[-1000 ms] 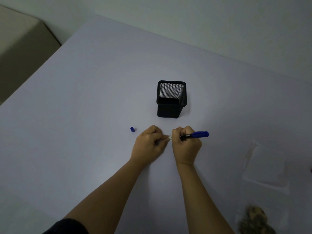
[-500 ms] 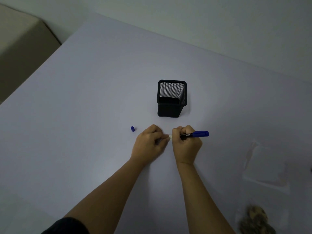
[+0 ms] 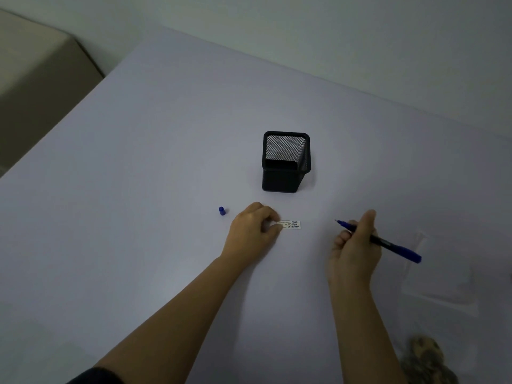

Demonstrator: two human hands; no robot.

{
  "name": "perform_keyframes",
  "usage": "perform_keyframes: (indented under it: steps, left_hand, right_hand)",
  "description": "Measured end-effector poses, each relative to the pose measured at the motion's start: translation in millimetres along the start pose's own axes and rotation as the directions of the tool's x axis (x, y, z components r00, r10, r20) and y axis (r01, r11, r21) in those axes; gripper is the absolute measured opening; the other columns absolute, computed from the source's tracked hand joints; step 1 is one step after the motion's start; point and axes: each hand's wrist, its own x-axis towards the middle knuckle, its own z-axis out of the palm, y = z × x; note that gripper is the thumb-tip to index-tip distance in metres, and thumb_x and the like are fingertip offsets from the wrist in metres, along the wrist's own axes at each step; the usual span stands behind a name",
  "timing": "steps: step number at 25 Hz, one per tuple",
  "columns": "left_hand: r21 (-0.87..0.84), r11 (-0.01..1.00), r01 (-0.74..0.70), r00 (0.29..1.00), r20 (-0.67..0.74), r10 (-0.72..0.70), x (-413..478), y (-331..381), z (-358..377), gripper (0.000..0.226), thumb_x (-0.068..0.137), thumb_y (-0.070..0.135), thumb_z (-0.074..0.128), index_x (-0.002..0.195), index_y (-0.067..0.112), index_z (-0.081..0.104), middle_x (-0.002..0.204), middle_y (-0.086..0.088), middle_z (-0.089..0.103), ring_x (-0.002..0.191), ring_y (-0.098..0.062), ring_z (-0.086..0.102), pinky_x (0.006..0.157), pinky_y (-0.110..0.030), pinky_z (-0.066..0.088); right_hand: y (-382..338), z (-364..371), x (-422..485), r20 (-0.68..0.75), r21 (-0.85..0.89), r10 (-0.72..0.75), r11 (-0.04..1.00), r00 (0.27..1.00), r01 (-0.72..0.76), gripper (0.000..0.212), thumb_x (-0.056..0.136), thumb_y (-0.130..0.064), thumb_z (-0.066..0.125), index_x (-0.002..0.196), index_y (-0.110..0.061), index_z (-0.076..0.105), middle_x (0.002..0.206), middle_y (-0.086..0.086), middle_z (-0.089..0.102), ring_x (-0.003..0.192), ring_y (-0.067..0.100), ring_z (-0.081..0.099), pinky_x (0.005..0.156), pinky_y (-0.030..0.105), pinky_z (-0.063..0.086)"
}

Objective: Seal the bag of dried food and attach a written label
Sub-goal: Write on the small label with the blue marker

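Two hands working. Nearest, clear plastic bag of brown dried food (image 3: 440, 286) at right edge: limp, light, slippery, grab by top strip probably. Then right hand (image 3: 353, 253) wrapped round uncapped blue marker pen (image 3: 393, 246); left hand (image 3: 250, 234) pinches tiny white paper label (image 3: 292, 225) flat on smooth pale lilac table (image 3: 138, 203), flimsy, lift by edge. Beyond: small blue cap (image 3: 222, 211), black mesh pen cup (image 3: 285, 173), plain white wall (image 3: 360, 37).

Prob. an office: plain desk (image 3: 138, 189), mesh pen holder (image 3: 285, 162).

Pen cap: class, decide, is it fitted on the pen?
No, the cap lies on the table, left of the left hand, while the right hand holds the pen.
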Motion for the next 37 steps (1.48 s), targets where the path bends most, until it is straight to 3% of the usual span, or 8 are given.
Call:
perform_keyframes:
  steps: [8,12,15,19,22,25,30,37]
  left_hand:
    - [0.099,0.985,-0.143,0.988,0.067,0.136,-13,4,-5,0.019,0.089,0.019,0.06,0.102,0.007,0.067,0.096,-0.007,0.062,0.075,-0.018,0.057,0.069,-0.02,0.039]
    - [0.157,0.983,-0.096,0.989,-0.098,0.113,-24,9,-27,0.013,0.089,0.018,0.06,0.093,0.006,0.057,0.092,-0.008,0.058,0.061,-0.014,0.046,0.058,-0.019,0.035]
    - [0.212,0.97,0.121,0.957,-0.283,-0.057,-23,-7,-53,0.021,0.089,0.015,0.059,0.108,0.008,0.058,0.113,-0.014,0.052,0.077,-0.02,0.055,0.065,-0.022,0.041]
    - [0.257,0.954,0.155,0.984,-0.131,-0.124,-26,-20,-64,0.024,0.091,0.004,0.051,0.113,0.004,0.061,0.107,-0.012,0.06,0.091,-0.027,0.06,0.076,-0.023,0.044]
    - [-0.235,0.937,0.257,0.951,-0.109,-0.289,-34,12,-64,0.014,0.09,0.008,0.057,0.097,0.014,0.067,0.086,0.004,0.068,0.077,-0.011,0.064,0.069,-0.009,0.048]
    - [-0.737,0.504,0.449,0.866,0.222,-0.448,-39,41,-64,0.017,0.091,0.008,0.054,0.091,0.014,0.07,0.074,0.001,0.069,0.067,-0.008,0.063,0.068,-0.017,0.054]
    - [-0.796,0.384,0.468,0.862,0.315,-0.398,-45,46,-65,0.022,0.092,0.007,0.05,0.088,0.012,0.071,0.069,-0.002,0.066,0.061,-0.008,0.057,0.064,-0.019,0.052]
    - [-0.783,0.416,0.462,0.866,0.297,-0.401,-47,43,-65,0.019,0.092,0.008,0.051,0.09,0.013,0.07,0.071,-0.002,0.065,0.063,-0.009,0.057,0.064,-0.018,0.052]
  right_hand:
    - [-3,-10,-26,0.06,0.084,0.121,0.989,0.991,-0.126,0.036,0.097,-0.038,0.04,0.072,-0.016,0.056,0.058,-0.006,0.061,0.048,0.002,0.058,0.052,0.012,0.05]
    - [1,-10,-29,0.085,-0.019,0.102,0.995,0.991,-0.101,0.023,0.096,-0.03,0.046,0.078,-0.017,0.053,0.068,-0.003,0.057,0.05,0.001,0.059,0.054,0.012,0.051]
    - [-1,-4,-31,0.127,-0.074,0.048,0.996,0.991,-0.039,0.023,0.094,-0.029,0.049,0.074,-0.018,0.053,0.055,-0.009,0.06,0.05,0.0,0.058,0.053,0.01,0.05]
    - [-2,11,-40,0.131,-0.02,0.099,0.995,0.986,-0.097,0.028,0.095,-0.035,0.045,0.076,-0.015,0.051,0.05,-0.009,0.061,0.049,0.002,0.061,0.052,0.011,0.05]
    - [2,19,-47,0.163,-0.049,0.064,0.997,0.985,-0.057,0.029,0.095,-0.032,0.045,0.072,-0.016,0.051,0.049,-0.01,0.058,0.046,0.002,0.056,0.052,0.012,0.05]
    - [8,24,-53,0.211,-0.126,0.011,0.992,0.977,0.016,0.03,0.094,-0.027,0.048,0.067,-0.017,0.05,0.046,-0.009,0.054,0.044,0.002,0.051,0.051,0.013,0.048]
    - [15,26,-59,0.225,-0.182,-0.021,0.981,0.974,0.063,0.029,0.094,-0.025,0.048,0.067,-0.015,0.049,0.044,-0.01,0.056,0.043,0.001,0.052,0.053,0.014,0.048]
    - [19,20,-59,0.213,-0.157,-0.02,0.986,0.977,0.054,0.028,0.094,-0.022,0.048,0.067,-0.015,0.05,0.045,-0.01,0.058,0.043,0.0,0.054,0.05,0.012,0.048]
